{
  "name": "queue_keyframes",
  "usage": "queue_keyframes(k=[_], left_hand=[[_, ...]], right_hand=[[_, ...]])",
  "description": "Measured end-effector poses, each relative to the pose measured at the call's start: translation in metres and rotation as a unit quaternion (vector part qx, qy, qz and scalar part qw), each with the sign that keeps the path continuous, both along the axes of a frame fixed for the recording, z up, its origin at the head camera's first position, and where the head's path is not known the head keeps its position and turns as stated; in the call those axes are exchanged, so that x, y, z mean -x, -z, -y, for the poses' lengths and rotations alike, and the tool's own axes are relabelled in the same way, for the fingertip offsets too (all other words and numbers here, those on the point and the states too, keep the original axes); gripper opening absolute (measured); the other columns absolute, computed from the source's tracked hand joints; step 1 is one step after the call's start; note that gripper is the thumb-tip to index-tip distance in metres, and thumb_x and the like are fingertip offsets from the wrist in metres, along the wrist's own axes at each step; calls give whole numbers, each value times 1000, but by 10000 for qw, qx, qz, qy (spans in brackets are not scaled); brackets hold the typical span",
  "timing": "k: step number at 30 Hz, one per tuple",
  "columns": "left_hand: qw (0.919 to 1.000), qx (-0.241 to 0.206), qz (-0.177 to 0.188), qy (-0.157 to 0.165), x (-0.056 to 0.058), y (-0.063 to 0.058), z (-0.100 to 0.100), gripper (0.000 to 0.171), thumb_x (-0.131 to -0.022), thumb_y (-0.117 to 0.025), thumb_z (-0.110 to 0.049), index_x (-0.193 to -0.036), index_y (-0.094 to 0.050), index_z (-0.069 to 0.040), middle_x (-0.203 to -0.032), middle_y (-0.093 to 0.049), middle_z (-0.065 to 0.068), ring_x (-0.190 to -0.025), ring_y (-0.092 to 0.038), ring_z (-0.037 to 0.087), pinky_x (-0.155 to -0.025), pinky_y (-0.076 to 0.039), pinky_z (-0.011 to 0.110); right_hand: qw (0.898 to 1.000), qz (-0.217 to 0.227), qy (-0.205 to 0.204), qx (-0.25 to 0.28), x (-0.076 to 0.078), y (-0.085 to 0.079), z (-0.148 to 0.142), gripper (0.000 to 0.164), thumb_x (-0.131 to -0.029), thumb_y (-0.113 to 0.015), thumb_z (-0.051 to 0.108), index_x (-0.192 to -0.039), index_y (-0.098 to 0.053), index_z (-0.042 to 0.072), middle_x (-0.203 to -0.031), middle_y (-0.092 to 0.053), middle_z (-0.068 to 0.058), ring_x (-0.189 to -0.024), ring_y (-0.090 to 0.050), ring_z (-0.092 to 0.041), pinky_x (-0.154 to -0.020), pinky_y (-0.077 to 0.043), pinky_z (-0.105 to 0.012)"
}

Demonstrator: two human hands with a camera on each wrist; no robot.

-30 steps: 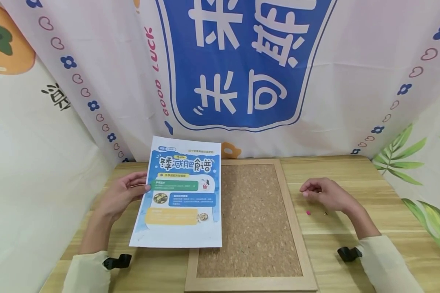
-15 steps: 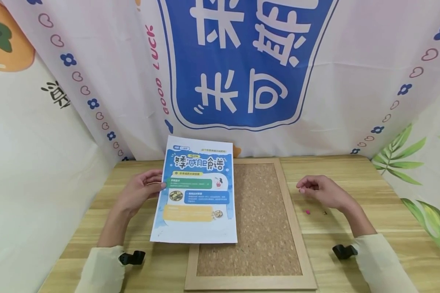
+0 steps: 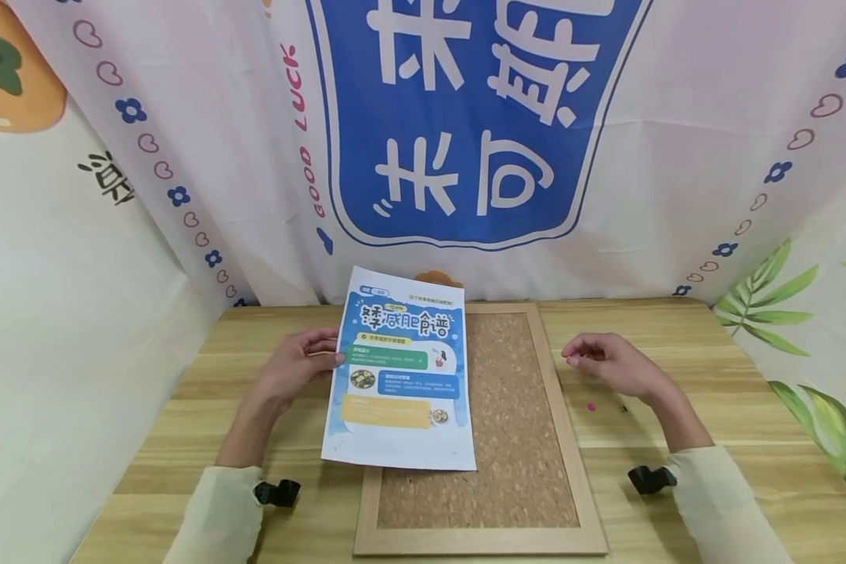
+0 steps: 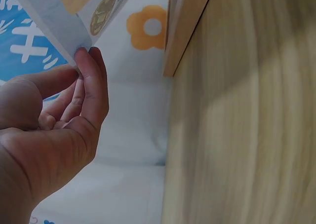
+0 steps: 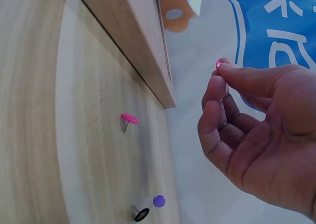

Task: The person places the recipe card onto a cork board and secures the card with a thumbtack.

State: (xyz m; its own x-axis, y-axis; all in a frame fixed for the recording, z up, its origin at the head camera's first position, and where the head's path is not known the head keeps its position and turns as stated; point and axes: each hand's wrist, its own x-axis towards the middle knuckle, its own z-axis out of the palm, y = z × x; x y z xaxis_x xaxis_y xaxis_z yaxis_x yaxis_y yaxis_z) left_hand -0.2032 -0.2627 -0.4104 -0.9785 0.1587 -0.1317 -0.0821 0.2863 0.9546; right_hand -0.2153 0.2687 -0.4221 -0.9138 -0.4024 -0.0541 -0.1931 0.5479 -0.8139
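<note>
My left hand (image 3: 299, 366) pinches the left edge of a printed paper sheet (image 3: 403, 442) between thumb and fingers. The sheet, blue and white with Chinese text, hangs tilted over the left part of a wood-framed corkboard (image 3: 522, 462). Its lower corner sits in my fingertips in the left wrist view. To the right of the board my right hand (image 3: 609, 364) is raised above the table, thumb and index finger pinching a small pink thumbtack (image 5: 218, 64). Under that hand another pink thumbtack (image 5: 129, 119) lies on the wood, with a black thumbtack (image 5: 141, 214) and a purple thumbtack (image 5: 159, 201) farther off.
The corkboard's raised wooden frame (image 3: 479, 542) lies on a wood-grain table (image 3: 183, 439). A printed cloth backdrop (image 3: 641, 196) hangs behind the table's far edge. Dark wrist cameras (image 3: 277, 493) are strapped at both pale sleeves.
My left hand has moved right, carrying the paper sheet farther over the corkboard. My right hand has drifted slightly left toward the board, and the loose tacks stay put.
</note>
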Motion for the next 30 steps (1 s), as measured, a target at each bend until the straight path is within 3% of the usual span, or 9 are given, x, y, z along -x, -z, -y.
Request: queue_keyframes(k=[5,13,20,30], left_hand=[[9997,-135,3,189,3,7,-11,52,-102,-69,-5,-151,-53,4,-135,-68,27,-103,-75,18,-89,-65,33],[9996,-85,178,200,6,16,-31,51,-101,-70,-3,-149,-55,3,-131,-69,25,-100,-75,19,-86,-65,33],[9993,-31,353,144,7,20,-44,51,-100,-70,-3,-149,-56,-1,-131,-71,23,-100,-75,21,-85,-65,34],[9984,-129,419,362,7,22,-60,55,-100,-70,-3,-152,-52,2,-129,-70,25,-98,-75,21,-86,-65,35]], right_hand=[[9999,79,88,-17,2,-1,2,24,-109,-61,12,-124,-67,-5,-105,-66,-22,-86,-59,-23,-71,-55,-32],[9999,94,34,110,0,-4,4,23,-109,-60,12,-124,-67,-4,-103,-66,-19,-85,-61,-23,-71,-56,-32],[9999,81,39,144,-1,-5,5,23,-109,-60,11,-124,-67,-5,-108,-67,-22,-87,-63,-23,-73,-57,-33],[9997,99,68,189,-1,-7,5,24,-110,-60,11,-124,-67,-6,-106,-67,-23,-87,-63,-25,-73,-58,-34]])
